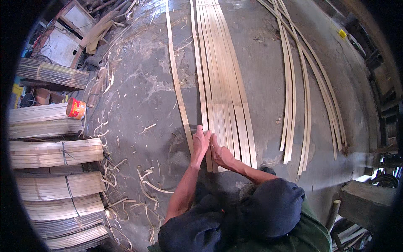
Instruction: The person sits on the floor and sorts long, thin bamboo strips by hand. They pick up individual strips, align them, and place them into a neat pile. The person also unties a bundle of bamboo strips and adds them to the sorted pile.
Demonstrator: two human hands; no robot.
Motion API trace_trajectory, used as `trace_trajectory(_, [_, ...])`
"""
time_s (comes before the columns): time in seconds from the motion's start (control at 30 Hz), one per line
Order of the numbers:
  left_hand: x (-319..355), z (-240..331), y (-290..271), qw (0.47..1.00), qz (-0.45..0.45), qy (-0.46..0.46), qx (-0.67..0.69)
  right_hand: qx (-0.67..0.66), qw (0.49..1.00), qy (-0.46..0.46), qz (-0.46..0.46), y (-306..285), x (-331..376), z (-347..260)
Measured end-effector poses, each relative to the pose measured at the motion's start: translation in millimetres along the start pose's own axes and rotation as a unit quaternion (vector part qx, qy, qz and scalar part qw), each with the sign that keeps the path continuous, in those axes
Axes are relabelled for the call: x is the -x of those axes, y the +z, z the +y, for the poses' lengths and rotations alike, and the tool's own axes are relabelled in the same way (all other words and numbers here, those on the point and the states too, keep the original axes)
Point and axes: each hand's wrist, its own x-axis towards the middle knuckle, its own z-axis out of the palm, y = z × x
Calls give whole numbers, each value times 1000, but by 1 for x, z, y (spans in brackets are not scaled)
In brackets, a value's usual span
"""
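Long, pale bamboo strips (224,84) lie side by side on the floor in front of me. My left hand (200,146) is closed at the left edge of this row, its fingertips pinching the outermost strip (202,101). Close against it, my right hand (222,155) has its fingers bent onto the same edge from the right. The tips of both hands almost meet, and the right fingers are partly hidden. A single loose strip (176,80) runs to the left of the row, its near end passing beside my left hand.
More loose strips (305,84) fan out on the concrete floor (264,101) to the right. Tied bundles (56,152) are stacked along the left, a red-and-yellow tub (76,108) on one. Curled shavings (147,185) litter the floor. A concrete block (365,201) stands at right.
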Motion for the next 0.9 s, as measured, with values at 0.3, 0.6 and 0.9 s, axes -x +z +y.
trace_trajectory(0.3, [-1,25,4,1000,-22,-12,6,284,953,-103,28,27,10,26])
trace_trajectory(0.6, [4,24,-15,995,-16,-94,19,259,958,-120,25,-27,0,-6])
trace_trajectory(0.9, [7,10,-12,1000,-10,-24,14,-103,990,2,94,-30,11,-14])
